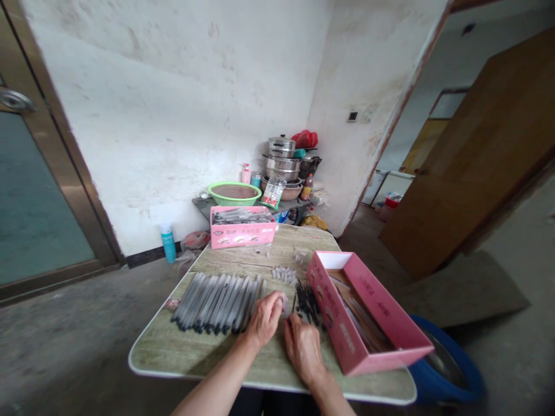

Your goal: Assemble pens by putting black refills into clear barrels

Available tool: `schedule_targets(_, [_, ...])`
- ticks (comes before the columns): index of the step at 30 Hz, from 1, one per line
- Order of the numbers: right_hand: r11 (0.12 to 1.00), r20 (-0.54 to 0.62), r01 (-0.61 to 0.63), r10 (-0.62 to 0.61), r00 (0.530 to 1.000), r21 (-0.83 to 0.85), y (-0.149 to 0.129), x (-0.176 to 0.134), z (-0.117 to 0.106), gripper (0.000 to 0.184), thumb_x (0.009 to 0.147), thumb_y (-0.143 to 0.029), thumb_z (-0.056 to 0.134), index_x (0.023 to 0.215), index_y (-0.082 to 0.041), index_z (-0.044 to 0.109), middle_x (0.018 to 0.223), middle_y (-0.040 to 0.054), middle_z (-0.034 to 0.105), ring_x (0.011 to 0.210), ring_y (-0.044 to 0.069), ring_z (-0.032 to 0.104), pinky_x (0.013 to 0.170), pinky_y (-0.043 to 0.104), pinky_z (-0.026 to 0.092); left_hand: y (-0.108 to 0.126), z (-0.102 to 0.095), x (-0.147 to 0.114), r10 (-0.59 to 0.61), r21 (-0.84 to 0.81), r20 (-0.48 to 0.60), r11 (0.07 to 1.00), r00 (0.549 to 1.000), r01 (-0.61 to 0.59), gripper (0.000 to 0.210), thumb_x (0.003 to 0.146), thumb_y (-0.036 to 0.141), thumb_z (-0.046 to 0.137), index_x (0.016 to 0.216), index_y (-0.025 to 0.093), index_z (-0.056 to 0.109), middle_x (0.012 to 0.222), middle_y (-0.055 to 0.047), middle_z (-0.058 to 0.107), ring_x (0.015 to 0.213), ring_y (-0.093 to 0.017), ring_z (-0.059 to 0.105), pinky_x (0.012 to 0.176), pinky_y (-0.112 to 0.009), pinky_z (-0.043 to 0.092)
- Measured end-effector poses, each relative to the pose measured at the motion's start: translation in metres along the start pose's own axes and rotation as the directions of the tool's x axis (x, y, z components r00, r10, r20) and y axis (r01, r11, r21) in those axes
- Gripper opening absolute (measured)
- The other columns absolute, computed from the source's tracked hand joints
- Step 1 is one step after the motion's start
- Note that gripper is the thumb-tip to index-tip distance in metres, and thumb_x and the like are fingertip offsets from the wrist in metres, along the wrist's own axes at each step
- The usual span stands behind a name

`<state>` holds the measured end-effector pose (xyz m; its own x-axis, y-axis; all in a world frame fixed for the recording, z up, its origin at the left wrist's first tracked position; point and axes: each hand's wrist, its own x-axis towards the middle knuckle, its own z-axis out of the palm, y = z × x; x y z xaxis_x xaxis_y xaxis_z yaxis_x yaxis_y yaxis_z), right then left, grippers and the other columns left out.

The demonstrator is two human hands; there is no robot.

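Note:
My left hand (265,319) is closed at the middle of the table, with a small whitish translucent piece (285,305) showing at its fingertips. Just right of it, my right hand (304,345) has its fingers curled together; what they pinch, if anything, is hidden. Beyond my right fingers lies a loose heap of thin black pen parts (307,301). A row of clear pen barrels with black ends (217,301) lies side by side left of my left hand. Small translucent sleeve-like pieces (284,274) are piled farther back.
A pink open box (381,312) with a few thin sticks inside stands at the table's right edge. Another pink box (243,236), full of pens, is at the far edge. Behind are a green basin (235,200) and stacked steamer pots (282,164). A blue tub (466,370) sits right.

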<state>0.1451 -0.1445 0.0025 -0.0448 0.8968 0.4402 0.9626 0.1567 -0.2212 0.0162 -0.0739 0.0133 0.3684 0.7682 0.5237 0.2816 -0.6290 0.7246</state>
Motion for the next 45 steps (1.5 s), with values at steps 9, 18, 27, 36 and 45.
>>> schedule_targets(9, [0.993, -0.064, -0.077, 0.082, 0.995, 0.086, 0.002, -0.001, 0.012, 0.031, 0.097, -0.029, 0.038, 0.08, -0.017, 0.06, 0.068, 0.0053, 0.068, 0.057, 0.016, 0.064, 0.053, 0.022, 0.033, 0.002, 0.003, 0.002, 0.014, -0.005, 0.018, 1.0, 1.0, -0.014, 0.022, 0.093, 0.03, 0.04, 0.083, 0.02, 0.057, 0.069, -0.003, 0.063, 0.062, -0.016, 0.061, 0.061, -0.024, 0.042])
schedule_targets(18, [0.794, -0.21, -0.602, 0.605, 0.768, 0.086, 0.02, 0.004, 0.006, 0.041, 0.099, -0.033, 0.033, 0.109, -0.014, 0.068, 0.084, 0.0129, 0.075, 0.068, 0.023, 0.07, 0.057, 0.025, 0.042, -0.014, 0.009, 0.001, -0.19, -0.116, -0.226, 0.979, 0.956, 0.167, 0.02, 0.096, 0.033, 0.038, 0.087, 0.021, 0.05, 0.048, 0.005, 0.055, 0.045, -0.014, 0.059, 0.052, -0.023, 0.042])
schedule_targets(27, [0.761, -0.07, -0.642, 0.638, 0.767, -0.094, 0.012, 0.007, 0.002, 0.029, 0.096, -0.027, 0.045, 0.111, -0.024, 0.069, 0.088, 0.0073, 0.076, 0.073, 0.022, 0.071, 0.057, 0.024, 0.042, -0.014, 0.008, 0.003, -0.236, -0.149, -0.263, 0.968, 0.936, 0.202, 0.023, 0.096, 0.035, 0.036, 0.088, 0.021, 0.052, 0.048, 0.004, 0.055, 0.045, -0.014, 0.06, 0.047, -0.022, 0.042])
schedule_targets(36, [0.78, -0.029, -0.609, 0.612, 0.79, -0.146, 0.011, 0.006, 0.001, 0.03, 0.095, -0.026, 0.044, 0.111, -0.025, 0.07, 0.086, 0.0072, 0.076, 0.072, 0.02, 0.071, 0.056, 0.023, 0.043, -0.014, 0.008, 0.005, -0.26, -0.19, -0.255, 0.958, 0.931, 0.216, 0.024, 0.096, 0.036, 0.034, 0.089, 0.021, 0.051, 0.054, 0.003, 0.058, 0.045, -0.013, 0.059, 0.046, -0.022, 0.042])
schedule_targets(45, [0.845, 0.03, -0.503, 0.516, 0.856, -0.181, 0.009, 0.005, -0.001, 0.029, 0.095, -0.023, 0.043, 0.104, -0.023, 0.07, 0.077, 0.0075, 0.075, 0.067, 0.018, 0.071, 0.053, 0.022, 0.041, -0.013, 0.008, 0.004, -0.269, -0.224, -0.272, 0.951, 0.924, 0.212, 0.024, 0.096, 0.038, 0.035, 0.09, 0.022, 0.052, 0.051, 0.003, 0.056, 0.044, -0.014, 0.058, 0.046, -0.023, 0.04])
